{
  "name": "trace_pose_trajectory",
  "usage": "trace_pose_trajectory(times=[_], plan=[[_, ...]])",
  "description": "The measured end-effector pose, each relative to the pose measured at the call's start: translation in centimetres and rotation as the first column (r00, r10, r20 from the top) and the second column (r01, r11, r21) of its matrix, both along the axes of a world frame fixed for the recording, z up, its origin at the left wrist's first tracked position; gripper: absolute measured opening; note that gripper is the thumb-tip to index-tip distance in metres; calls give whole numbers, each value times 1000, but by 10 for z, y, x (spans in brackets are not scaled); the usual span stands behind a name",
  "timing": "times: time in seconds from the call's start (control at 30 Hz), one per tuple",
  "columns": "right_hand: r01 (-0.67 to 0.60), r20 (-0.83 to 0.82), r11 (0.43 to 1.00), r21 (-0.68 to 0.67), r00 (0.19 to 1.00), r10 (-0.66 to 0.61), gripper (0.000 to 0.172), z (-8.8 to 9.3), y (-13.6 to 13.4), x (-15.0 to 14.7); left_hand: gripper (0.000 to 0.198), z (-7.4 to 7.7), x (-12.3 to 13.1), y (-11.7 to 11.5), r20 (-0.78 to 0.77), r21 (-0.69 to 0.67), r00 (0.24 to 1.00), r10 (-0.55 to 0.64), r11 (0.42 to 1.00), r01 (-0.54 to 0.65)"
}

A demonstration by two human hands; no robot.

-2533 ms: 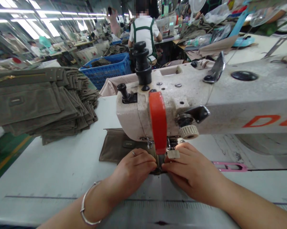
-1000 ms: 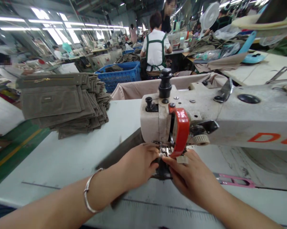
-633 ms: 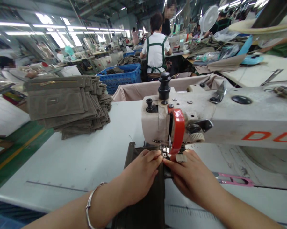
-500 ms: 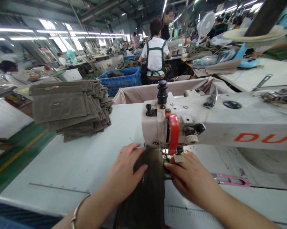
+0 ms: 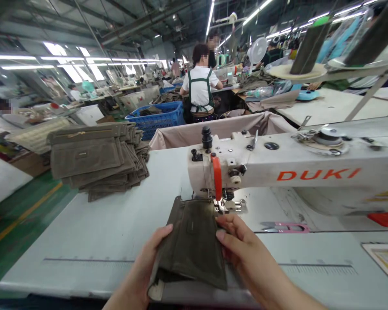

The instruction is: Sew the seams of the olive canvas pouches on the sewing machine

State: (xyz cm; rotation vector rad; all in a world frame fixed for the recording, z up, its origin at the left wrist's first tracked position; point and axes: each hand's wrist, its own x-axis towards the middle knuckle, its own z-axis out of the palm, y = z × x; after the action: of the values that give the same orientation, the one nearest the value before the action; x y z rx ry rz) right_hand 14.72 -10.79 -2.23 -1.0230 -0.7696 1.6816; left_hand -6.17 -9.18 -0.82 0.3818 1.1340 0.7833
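Observation:
A dark olive fabric pouch panel (image 5: 197, 241) lies in front of the sewing machine's needle area, its far right corner close to the presser foot (image 5: 222, 207). My left hand (image 5: 151, 254) grips its left edge, thumb on top and the other fingers hidden beneath. On the right edge, my right hand (image 5: 239, 241) pinches the fabric between thumb and fingers. The near end of the panel is lifted and folds over, showing a pale patch underneath. Above it stands the white sewing machine (image 5: 252, 168) with a red guard (image 5: 216, 177).
A stack of similar olive pieces (image 5: 97, 159) sits at the table's left. Pink thread snips (image 5: 287, 227) lie right of my right hand. Beyond the table are a pinkish cloth-lined bin (image 5: 181, 135), a blue crate (image 5: 158, 118) and a seated person (image 5: 200, 86). Thread cones (image 5: 310, 47) stand at upper right.
The olive panel has turned and come away from under the presser foot toward me. My left hand has moved from lying on top to its left edge; my right hand now pinches the right edge.

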Motion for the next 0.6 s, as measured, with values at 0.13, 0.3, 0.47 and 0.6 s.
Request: trace_pose_trajectory(times=[0.13,0.3,0.47,0.6], plan=[[-115,35,990,-81,992,118,28,-15,-25,-2,59,0,-28,-32,-646,172,747,-159,923,345],[-446,502,895,18,778,378,22,-35,-61,11,55,12,-26,-47,-836,253,96,540,223,941],[-563,844,669,486,500,-192,23,-39,-74,23,30,2,8,-48,-906,183,227,357,-153,971],[-556,810,590,586,426,-403,20,-40,-73,22,27,-5,13,-49,-886,344,338,317,-39,938]])
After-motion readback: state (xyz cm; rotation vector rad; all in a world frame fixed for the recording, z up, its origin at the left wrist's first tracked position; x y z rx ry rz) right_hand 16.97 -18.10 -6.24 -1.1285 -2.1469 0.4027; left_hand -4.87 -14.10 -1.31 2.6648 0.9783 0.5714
